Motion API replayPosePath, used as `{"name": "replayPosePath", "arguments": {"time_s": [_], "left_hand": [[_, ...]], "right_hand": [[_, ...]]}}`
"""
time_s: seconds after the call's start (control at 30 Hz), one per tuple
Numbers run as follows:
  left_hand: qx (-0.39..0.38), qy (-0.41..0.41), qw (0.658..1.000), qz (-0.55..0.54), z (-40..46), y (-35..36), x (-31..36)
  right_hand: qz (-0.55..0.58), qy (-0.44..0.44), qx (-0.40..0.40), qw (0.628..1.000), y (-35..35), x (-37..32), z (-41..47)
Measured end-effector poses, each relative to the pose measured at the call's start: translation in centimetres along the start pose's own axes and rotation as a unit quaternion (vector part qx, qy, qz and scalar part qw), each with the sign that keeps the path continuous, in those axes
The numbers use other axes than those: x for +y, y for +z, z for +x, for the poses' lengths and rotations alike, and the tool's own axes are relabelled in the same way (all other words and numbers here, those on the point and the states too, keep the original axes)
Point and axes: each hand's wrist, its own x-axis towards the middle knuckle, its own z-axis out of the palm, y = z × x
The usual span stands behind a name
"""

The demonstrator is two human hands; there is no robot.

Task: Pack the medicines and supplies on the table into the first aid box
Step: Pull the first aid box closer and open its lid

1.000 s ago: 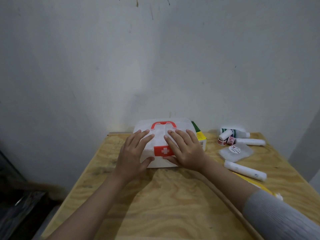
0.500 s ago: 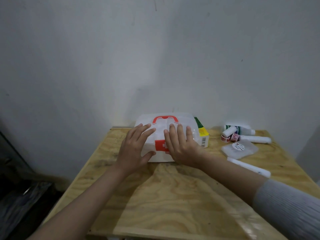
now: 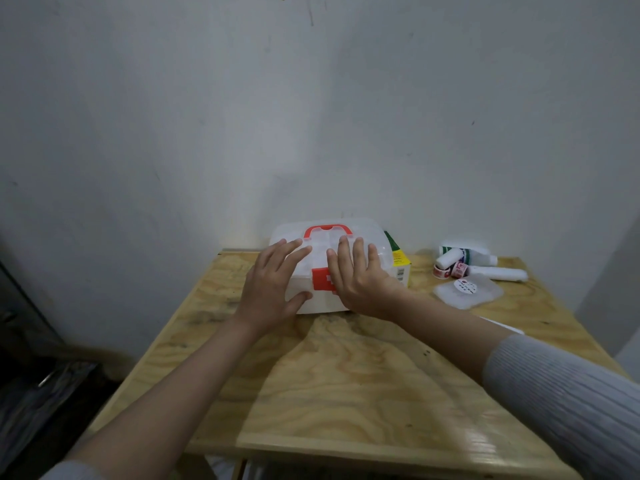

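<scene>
Plywood formed the table (image 3: 346, 382), pushed against the wall. At its far edge sat the closed first aid box (image 3: 322, 299), left hand (image 3: 270, 289) and right hand (image 3: 360, 282) flat on its lid, fingers (image 3: 346, 252) spread, likely steadying it to unlatch. Supplies lay apart at right: a carton (image 3: 400, 265), tubes (image 3: 495, 273), tape rolls (image 3: 450, 270).

First aid box (image 3: 322, 299): white cross on red latch, partly covered. Yellow-green carton (image 3: 400, 263): barcode visible, print illegible. Round sticker on clear packet (image 3: 465, 285): unreadable.
</scene>
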Motion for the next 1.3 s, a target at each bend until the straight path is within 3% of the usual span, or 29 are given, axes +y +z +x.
{"name": "replayPosePath", "arguments": {"time_s": [0.67, 0.93, 1.13, 1.3], "left_hand": [[-0.049, -0.001, 0.997, -0.058, 3.0, -2.3, -0.8], [-0.061, -0.009, 0.995, -0.075, 4.0, -2.4, -1.3], [-0.055, 0.004, 0.998, -0.042, 3.1, -1.5, -1.6], [-0.038, 0.011, 0.999, -0.029, 3.3, -0.7, -1.6]], "right_hand": [[-0.009, -0.041, -0.027, 0.999, 0.7, 2.6, 2.7], [-0.007, -0.069, -0.001, 0.998, 1.9, 3.3, 3.2], [0.039, -0.079, 0.008, 0.996, 2.6, 2.8, 1.0], [0.04, -0.087, -0.032, 0.995, 2.6, 3.3, 0.5]]}}
